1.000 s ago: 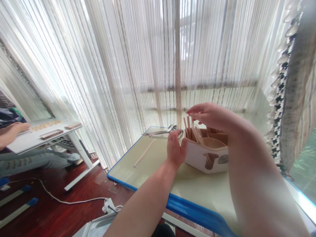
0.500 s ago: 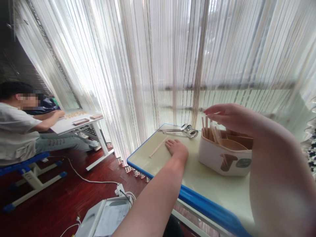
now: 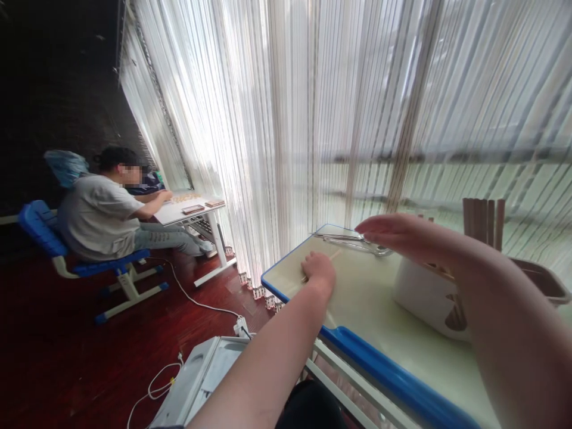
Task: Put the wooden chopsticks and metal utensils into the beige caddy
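Observation:
My left hand point(image 3: 320, 269) rests on the table with its fingers curled over a thin wooden stick point(image 3: 336, 254), which looks like a chopstick; parts of it show on both sides of the hand. Stretched out above the far part of the table is my right hand point(image 3: 379, 229), palm down, holding nothing that I can see. Beneath its fingertips lie metal spoons point(image 3: 346, 239), their bowls partly hidden. My right forearm covers much of a white utensil box point(image 3: 422, 301) with a brown picture on its side. Wooden sticks point(image 3: 485, 220) stand upright behind that forearm.
The pale table point(image 3: 357, 322) has a blue edge point(image 3: 379, 369). A brown tray-like container point(image 3: 536, 280) is at the right. On the left, a person point(image 3: 98, 208) sits at another table point(image 3: 179, 210). A power strip point(image 3: 241, 326) and cables lie low. Curtains hang behind.
My left hand has moved onto the wooden stick and its fingers have curled. My right hand has left the box and reached over towards the spoons. The view has swung left.

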Demonstrator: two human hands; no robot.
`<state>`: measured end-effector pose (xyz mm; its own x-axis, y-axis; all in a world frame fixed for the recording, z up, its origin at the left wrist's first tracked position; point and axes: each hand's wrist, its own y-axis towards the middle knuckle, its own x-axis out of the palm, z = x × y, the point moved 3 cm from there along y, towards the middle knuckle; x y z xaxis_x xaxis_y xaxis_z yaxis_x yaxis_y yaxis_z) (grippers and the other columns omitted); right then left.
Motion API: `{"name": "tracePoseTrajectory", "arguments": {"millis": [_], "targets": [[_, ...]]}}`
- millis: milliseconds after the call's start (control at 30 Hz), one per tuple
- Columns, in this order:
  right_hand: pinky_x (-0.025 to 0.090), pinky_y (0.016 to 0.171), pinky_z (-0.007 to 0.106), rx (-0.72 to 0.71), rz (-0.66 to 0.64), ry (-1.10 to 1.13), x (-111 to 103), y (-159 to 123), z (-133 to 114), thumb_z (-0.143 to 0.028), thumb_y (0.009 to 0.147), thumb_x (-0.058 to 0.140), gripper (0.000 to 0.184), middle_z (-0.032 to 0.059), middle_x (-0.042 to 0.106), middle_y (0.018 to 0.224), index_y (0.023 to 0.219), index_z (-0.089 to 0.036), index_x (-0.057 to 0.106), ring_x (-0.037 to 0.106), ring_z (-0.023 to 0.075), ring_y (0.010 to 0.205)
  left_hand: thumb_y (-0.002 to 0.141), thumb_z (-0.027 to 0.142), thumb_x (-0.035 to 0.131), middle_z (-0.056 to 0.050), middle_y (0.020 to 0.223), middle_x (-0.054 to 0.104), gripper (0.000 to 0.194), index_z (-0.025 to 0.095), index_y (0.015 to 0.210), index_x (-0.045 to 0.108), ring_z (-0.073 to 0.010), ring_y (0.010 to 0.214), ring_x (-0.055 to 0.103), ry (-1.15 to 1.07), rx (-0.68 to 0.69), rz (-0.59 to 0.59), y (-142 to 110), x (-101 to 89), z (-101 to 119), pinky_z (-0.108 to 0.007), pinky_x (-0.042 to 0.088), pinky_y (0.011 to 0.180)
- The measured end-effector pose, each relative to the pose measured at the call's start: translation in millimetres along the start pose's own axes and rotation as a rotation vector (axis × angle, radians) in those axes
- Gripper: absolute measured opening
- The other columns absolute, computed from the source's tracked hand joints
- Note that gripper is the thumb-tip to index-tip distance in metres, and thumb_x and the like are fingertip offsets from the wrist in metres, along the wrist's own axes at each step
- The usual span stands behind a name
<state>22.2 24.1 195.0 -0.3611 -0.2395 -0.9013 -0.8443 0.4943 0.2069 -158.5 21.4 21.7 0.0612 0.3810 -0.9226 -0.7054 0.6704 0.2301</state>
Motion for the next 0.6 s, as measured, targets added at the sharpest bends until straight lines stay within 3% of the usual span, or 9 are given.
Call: {"name": "tracePoseTrajectory", "arguments": {"millis": [67, 133, 267, 367, 500, 600], "targets": [[0.049, 0.084, 0.031, -0.008, -0.152, 0.001, 20, 9, -1, -0.032, 0.083, 0.047, 0.035, 0.007, 0.065, 0.114, 0.112, -0.022, 0.063, 0.062, 0.0205, 0.099, 0.086, 0.012, 0.032, -0.018, 0.107, 0.059, 0.033, 0.011, 0.101, 0.061, -0.0263, 0.097, 0.057, -0.033, 0.011, 0.022, 0, 1.3, 4, -0.039, 0.043, 0.079], [0.048, 0.084, 0.033, 0.03, -0.198, -0.106, 34, 17, 2, -0.027, 0.081, 0.048, 0.035, 0.0069, 0.066, 0.112, 0.112, -0.023, 0.064, 0.062, 0.0216, 0.098, 0.089, 0.017, 0.032, -0.017, 0.104, 0.059, 0.03, 0.011, 0.099, 0.06, -0.0257, 0.093, 0.058, -0.11, 0.052, 0.118, -1, -0.5, 11, -0.039, 0.043, 0.077], [0.046, 0.081, 0.034, 0.16, -0.107, -0.31, 37, 27, 10, -0.023, 0.082, 0.045, 0.037, 0.0088, 0.066, 0.108, 0.113, -0.023, 0.064, 0.061, 0.0232, 0.094, 0.093, 0.026, 0.032, -0.01, 0.095, 0.059, 0.026, 0.015, 0.09, 0.054, -0.0224, 0.087, 0.056, -0.392, 0.244, 0.456, -8, -15.9, 20, -0.037, 0.043, 0.076], [0.045, 0.072, 0.032, 0.141, -0.084, -0.369, 32, 27, 8, -0.027, 0.082, 0.044, 0.032, 0.0098, 0.068, 0.097, 0.102, -0.02, 0.068, 0.062, 0.0221, 0.084, 0.093, 0.026, 0.033, -0.008, 0.088, 0.058, 0.02, 0.017, 0.086, 0.049, -0.0198, 0.082, 0.054, -0.578, 0.412, 0.618, -18, -26.8, 20, -0.035, 0.043, 0.075], [0.041, 0.058, 0.028, 0.174, 0.018, -0.37, 21, 23, 2, -0.033, 0.085, 0.04, 0.036, 0.008, 0.066, 0.068, 0.07, -0.017, 0.068, 0.059, 0.0173, 0.061, 0.093, 0.026, 0.034, -0.007, 0.085, 0.056, 0.014, 0.019, 0.087, 0.045, -0.0188, 0.081, 0.052, -0.718, 0.573, 0.725, -30, -34.0, 18, -0.033, 0.044, 0.074], [0.041, 0.056, 0.026, 0.172, 0.112, -0.242, 15, 21, -3, -0.037, 0.086, 0.039, 0.039, 0.0051, 0.065, 0.061, 0.067, -0.018, 0.067, 0.058, 0.0148, 0.056, 0.092, 0.025, 0.035, -0.006, 0.079, 0.057, 0.011, 0.02, 0.087, 0.044, -0.0182, 0.073, 0.052, -0.726, 0.576, 0.723, -33, -33.5, 18, -0.034, 0.043, 0.071]]}}
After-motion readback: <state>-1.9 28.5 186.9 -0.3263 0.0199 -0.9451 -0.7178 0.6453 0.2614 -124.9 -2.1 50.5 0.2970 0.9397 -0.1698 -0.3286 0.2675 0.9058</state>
